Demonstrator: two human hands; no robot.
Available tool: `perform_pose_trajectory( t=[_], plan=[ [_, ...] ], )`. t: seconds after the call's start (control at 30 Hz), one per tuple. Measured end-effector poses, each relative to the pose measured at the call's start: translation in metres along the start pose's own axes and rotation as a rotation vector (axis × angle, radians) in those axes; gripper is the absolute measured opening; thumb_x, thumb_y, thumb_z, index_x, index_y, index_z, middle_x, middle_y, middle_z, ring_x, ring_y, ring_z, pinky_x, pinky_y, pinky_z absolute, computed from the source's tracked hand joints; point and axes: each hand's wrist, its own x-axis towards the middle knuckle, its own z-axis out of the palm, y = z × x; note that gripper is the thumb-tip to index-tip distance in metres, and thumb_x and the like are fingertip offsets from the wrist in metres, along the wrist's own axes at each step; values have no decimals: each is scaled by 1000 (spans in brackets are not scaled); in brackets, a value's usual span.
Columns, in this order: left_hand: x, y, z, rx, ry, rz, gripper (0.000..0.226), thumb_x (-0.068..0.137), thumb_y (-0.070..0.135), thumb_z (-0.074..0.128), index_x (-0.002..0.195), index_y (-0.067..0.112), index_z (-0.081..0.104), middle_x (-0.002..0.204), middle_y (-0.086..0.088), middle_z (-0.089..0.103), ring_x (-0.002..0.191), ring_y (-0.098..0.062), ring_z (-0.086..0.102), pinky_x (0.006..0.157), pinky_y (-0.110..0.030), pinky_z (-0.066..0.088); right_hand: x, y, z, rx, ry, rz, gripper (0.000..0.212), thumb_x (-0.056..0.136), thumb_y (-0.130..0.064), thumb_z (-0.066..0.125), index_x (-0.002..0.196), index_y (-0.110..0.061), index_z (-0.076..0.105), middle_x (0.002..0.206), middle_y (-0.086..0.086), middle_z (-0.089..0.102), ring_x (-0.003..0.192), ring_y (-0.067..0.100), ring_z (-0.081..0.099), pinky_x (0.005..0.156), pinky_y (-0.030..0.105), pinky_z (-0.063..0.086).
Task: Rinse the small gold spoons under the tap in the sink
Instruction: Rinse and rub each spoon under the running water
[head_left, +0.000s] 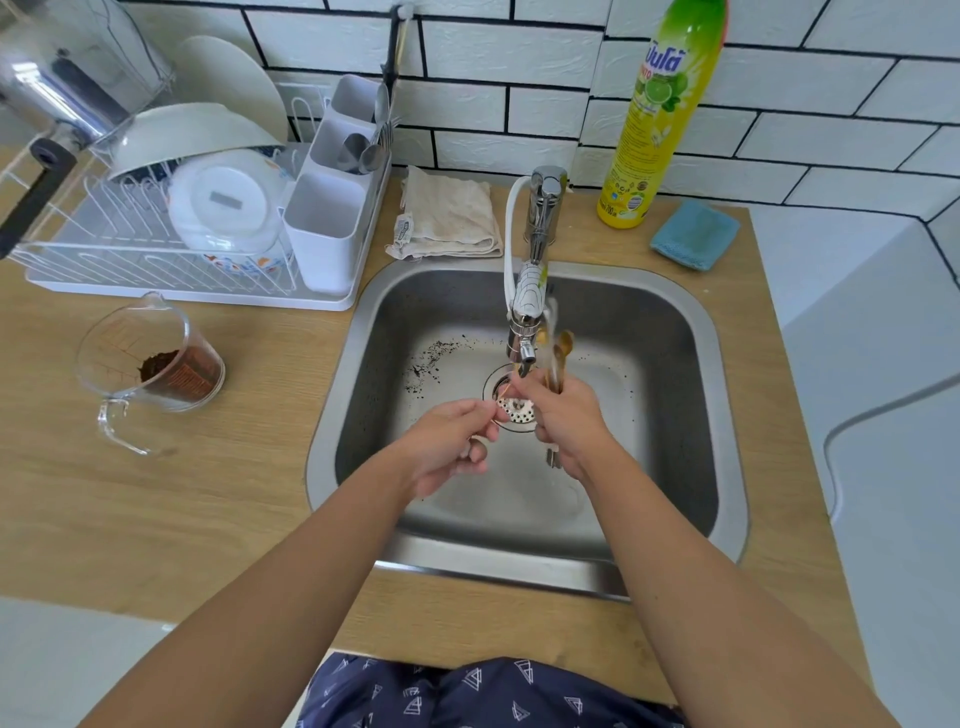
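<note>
The right hand (566, 423) grips a bunch of gold spoons (558, 358) in its curled fingers, bowls up under the tap (530, 312) over the sink (675, 332). The left hand (447, 441) sits just beside it, thumb and forefinger pinched on something thin, too small to identify. Dark specks lie near the drain (514, 410).

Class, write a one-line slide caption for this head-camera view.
Right hand holds small gold spoons under the tap over the sink; left hand pinches something thin.
</note>
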Motion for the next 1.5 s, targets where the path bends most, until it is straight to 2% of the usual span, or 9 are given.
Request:
perform_pose_trajectory(
  t=[0.13, 0.23, 0.47, 0.63, 0.83, 1.07, 1.27, 1.37, 1.5],
  plan=[
    [15, 7, 10, 31, 84, 133, 14, 101, 19, 56, 108, 11, 65, 82, -1, 66, 52, -6, 54, 62, -26, 59, 10, -6, -20, 212, 317, 9, 25, 95, -24, 71, 71, -20, 69, 83, 2, 77, 36, 3, 27, 37, 20, 23],
    [28, 10, 31, -61, 92, 178, 13, 103, 17, 52, 111, 9, 59, 89, -6, 66, 59, -10, 59, 66, -32, 61, 10, -1, -35, 292, 384, 35, 12, 96, -25, 70, 86, -19, 67, 93, 4, 81, 38, 5, 25, 39, 21, 22],
    [48, 7, 66, -131, 353, 197, 31, 105, 29, 46, 85, 10, 59, 53, -2, 47, 37, -12, 37, 44, -28, 52, -3, 17, -42, 355, 423, 50, 16, 98, -24, 68, 84, -18, 64, 91, 4, 82, 36, 4, 25, 36, 19, 22],
    [43, -3, 64, -240, 115, 208, 16, 103, 20, 49, 101, 5, 53, 74, -4, 54, 53, -11, 55, 64, -40, 61, -4, 14, -44, 371, 447, 46, 17, 98, -24, 68, 83, -19, 66, 93, 6, 81, 35, 4, 25, 36, 20, 23],
    [51, -1, 54, -187, 317, 108, 33, 104, 38, 46, 91, 10, 57, 48, 5, 43, 34, -7, 38, 51, -34, 59, -7, 14, -33, 331, 417, 23, 16, 97, -22, 67, 83, -16, 68, 95, 6, 81, 35, 4, 25, 36, 20, 23],
    [51, 3, 57, -17, 317, 94, 19, 100, 20, 40, 100, 15, 58, 86, -5, 51, 68, -15, 49, 54, -28, 54, -7, 16, -34, 340, 401, 38, 16, 96, -28, 70, 83, -19, 71, 87, 2, 80, 36, 5, 25, 37, 21, 23],
    [47, 17, 45, -309, 133, -34, 3, 94, 2, 61, 94, -1, 62, 73, -9, 57, 56, -12, 54, 57, -24, 57, -3, 13, -37, 433, 408, -6, 18, 97, -19, 69, 79, -20, 66, 85, 4, 79, 38, 4, 23, 37, 19, 20],
    [44, 19, 38, -406, 58, -101, 3, 93, 2, 64, 91, 2, 66, 73, -7, 65, 60, -11, 63, 70, -33, 61, -4, 14, -37, 467, 404, -2, 12, 94, -14, 69, 84, -20, 67, 82, 4, 78, 39, 4, 22, 38, 19, 18],
    [44, 22, 40, -352, 129, -64, 8, 96, 12, 64, 90, 6, 67, 64, 0, 68, 49, -7, 61, 71, -32, 62, -5, 16, -35, 469, 409, 35, 5, 93, -12, 71, 90, -16, 70, 72, 3, 72, 38, 4, 22, 36, 19, 19]
  ],
)
